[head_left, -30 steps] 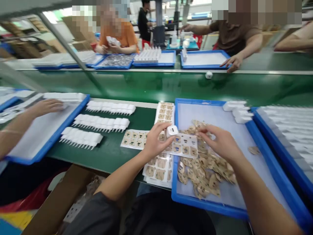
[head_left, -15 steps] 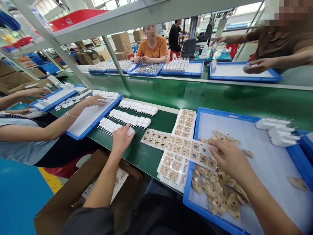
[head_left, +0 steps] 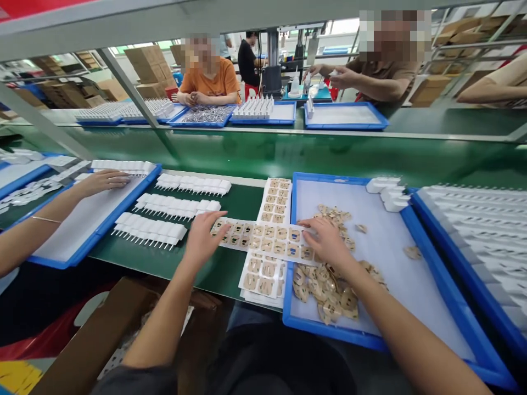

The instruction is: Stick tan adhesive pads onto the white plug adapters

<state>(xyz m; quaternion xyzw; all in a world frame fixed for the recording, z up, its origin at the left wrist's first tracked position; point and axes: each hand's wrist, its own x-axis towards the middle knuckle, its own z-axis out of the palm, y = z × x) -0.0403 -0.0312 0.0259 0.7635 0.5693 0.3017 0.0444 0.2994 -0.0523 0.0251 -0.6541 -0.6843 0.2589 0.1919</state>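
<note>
My left hand is open, its fingers spread over the left end of a long sheet of tan stickers. My right hand lies at the sheet's other end with fingers stretched out and apart, apparently touching it; its far fingers are hidden. Beneath this sheet, more sticker sheets lie stacked beside a blue tray. Loose tan stickers are heaped in that tray below my right hand. Left of my left hand stand rows of white plug-like blocks with pins pointing toward me.
A blue tray of white parts stands at the far right. On the left, a co-worker's hand reaches over another tray. A sloping metal post crosses the view. An open cardboard box sits below the table edge.
The view has swung right. My left hand has left the white block at the front row's end and moved to the sheet's left end. My right hand stays at the right end.
</note>
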